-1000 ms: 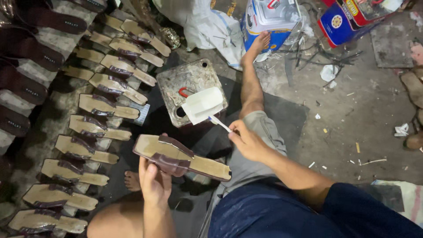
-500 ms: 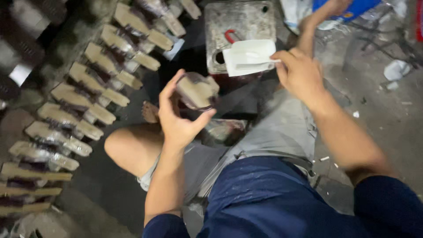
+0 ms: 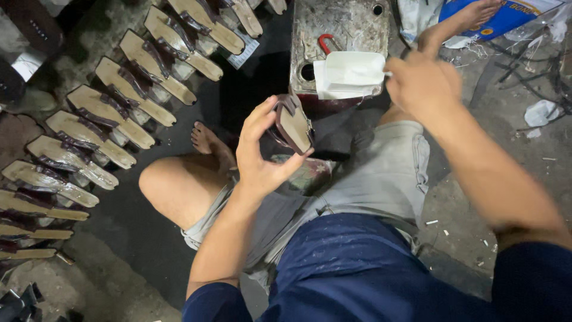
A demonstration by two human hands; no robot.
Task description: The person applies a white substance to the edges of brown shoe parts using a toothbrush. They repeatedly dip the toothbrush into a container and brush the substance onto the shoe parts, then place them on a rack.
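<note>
I sit on the floor with my legs spread. My left hand (image 3: 260,156) grips a tan sandal (image 3: 295,124) with dark brown straps, tilted end-on toward me above my lap. My right hand (image 3: 424,83) is closed on a thin brush handle, reaching into a white plastic tub (image 3: 350,74). The tub rests on a stained square metal tin (image 3: 339,30) in front of me. The brush tip is hidden inside the tub.
Rows of matching tan sandals (image 3: 119,89) with brown straps lie over the floor on my left. A blue box (image 3: 506,18) sits by my right foot at the top right. Paper scraps and debris litter the concrete at right.
My left hand has turned the sandal from flat to end-on and raised it. My right hand has moved the brush back to the white tub.
</note>
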